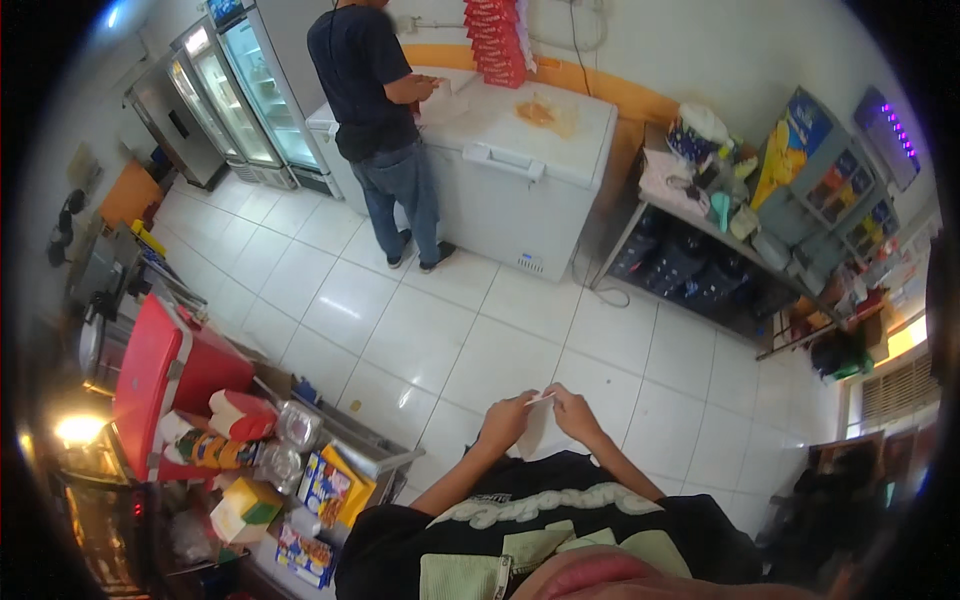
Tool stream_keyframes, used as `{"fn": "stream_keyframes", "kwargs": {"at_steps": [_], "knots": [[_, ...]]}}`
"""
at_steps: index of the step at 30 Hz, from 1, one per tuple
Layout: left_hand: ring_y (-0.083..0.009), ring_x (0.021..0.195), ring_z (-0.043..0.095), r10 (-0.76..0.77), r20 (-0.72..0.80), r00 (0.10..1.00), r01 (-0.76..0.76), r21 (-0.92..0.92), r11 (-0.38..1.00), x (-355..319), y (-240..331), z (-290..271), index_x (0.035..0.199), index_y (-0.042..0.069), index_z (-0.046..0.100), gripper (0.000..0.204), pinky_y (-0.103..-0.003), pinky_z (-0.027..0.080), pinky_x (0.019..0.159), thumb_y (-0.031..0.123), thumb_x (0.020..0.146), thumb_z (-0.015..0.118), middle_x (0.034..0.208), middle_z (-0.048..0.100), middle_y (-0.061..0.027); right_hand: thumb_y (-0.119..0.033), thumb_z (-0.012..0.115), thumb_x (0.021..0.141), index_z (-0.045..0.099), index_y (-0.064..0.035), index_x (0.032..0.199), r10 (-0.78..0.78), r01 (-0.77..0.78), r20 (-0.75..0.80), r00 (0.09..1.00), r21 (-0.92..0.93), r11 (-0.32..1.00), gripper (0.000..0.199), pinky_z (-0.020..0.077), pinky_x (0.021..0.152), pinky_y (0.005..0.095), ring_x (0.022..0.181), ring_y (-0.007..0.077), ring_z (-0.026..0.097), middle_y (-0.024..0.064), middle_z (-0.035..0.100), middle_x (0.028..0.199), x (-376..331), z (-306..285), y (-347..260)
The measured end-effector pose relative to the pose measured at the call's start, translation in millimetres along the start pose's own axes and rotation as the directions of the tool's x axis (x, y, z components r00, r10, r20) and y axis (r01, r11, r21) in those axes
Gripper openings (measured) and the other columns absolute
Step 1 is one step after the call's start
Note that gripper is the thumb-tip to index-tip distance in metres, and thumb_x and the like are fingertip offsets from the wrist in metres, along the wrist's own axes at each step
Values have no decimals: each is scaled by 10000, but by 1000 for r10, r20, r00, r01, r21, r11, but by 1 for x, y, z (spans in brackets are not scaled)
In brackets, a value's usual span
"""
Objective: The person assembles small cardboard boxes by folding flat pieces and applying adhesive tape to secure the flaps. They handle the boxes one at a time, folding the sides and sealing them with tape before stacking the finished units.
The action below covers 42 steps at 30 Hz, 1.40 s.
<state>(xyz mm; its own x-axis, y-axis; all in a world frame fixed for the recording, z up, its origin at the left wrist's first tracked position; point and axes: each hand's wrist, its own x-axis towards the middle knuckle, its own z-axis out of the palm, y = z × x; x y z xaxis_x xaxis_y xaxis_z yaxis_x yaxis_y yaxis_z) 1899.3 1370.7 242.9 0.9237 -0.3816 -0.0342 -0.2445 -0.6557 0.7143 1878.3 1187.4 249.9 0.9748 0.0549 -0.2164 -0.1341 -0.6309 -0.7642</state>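
Observation:
In front of my body, low in the view, my left hand (pixel 507 420) and my right hand (pixel 577 414) are close together. Both are closed on the upper edge of a thin, whitish sheet or small bag (pixel 541 430), which hangs down between them over the white floor tiles. Which of the two it is, I cannot tell. Its top edge is pinched between the fingers of each hand, and its lower part reaches toward my dark shirt.
A co-worker (pixel 370 110) stands at a white chest freezer (pixel 520 220). Left of me are a red cooler box (pixel 150 370) and a counter with yellow-and-blue packets (pixel 325 487) and foil containers (pixel 298 425). A cluttered shelf (pixel 700 225) stands at the right. Glass-door fridges (pixel 265 90) line the back left.

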Motion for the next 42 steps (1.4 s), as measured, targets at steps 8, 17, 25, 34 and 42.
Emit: {"fn": "stream_keyframes", "kwargs": {"at_steps": [8,17,25,34,42], "knots": [[-370,861,683,24,32,999,-22,-72,997,89,-53,-48,1204,168,673,342,-467,546,740,114,879,583,1021,709,-138,-62,535,907,591,-100,1150,52,-52,-31,998,8,999,253,496,678,444,721,381,652,228,649,799,107,8,-27],[-393,796,689,-54,-7,999,54,8,998,205,-92,-82,1171,150,660,323,-504,539,694,97,875,543,894,717,-168,-43,581,853,682,-41,1004,-136,219,-284,949,285,933,182,506,701,329,706,217,633,89,702,895,258,22,-17],[-405,721,676,-50,10,999,49,120,992,356,-117,-93,1108,157,696,230,-514,534,645,212,921,574,803,693,-195,-41,543,869,728,-23,1000,-12,56,-98,995,449,892,227,508,717,304,756,182,658,125,730,874,401,-28,-16],[-411,776,675,-155,69,985,143,149,978,444,-119,-151,1095,124,710,225,-494,541,679,224,918,616,846,698,-198,-30,570,829,740,-52,1024,-101,83,14,995,456,886,260,528,761,303,805,171,689,111,747,928,504,-38,-16],[-422,811,675,-189,-15,982,186,-108,977,474,-152,-165,1118,71,688,231,-481,542,730,110,896,637,871,698,-220,-57,564,834,747,-66,1017,15,37,-112,994,448,893,259,525,742,304,766,165,678,116,744,908,546,-48,-41]]}}
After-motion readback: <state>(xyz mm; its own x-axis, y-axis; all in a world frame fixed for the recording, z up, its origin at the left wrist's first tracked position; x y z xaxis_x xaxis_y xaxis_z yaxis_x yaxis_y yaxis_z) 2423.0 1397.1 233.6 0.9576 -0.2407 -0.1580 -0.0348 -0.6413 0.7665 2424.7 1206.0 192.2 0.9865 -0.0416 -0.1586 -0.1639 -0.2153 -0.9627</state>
